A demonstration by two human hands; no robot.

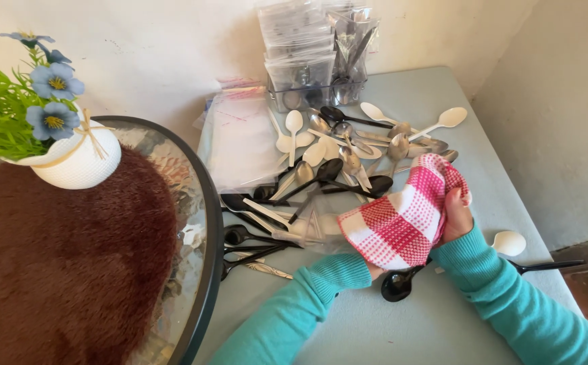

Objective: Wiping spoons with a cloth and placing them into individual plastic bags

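Just right of centre frame, the left hand (375,260) is buried in a red-and-white checked cloth (402,216), its grip hidden, while the right hand (457,215) pinches the cloth's upper edge. A black spoon (399,282) pokes out below the cloth. Wiping it well, I'd judge, means holding the handle firmly and rubbing the bowl.

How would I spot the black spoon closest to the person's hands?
Start at the grey table, then find the red-and-white checked cloth wrapped around the left hand, with the right hand gripping it. Just below the cloth lies a black plastic spoon, bowl towards the person. Unlike the heaped spoons further back, it lies alone between the teal sleeves.
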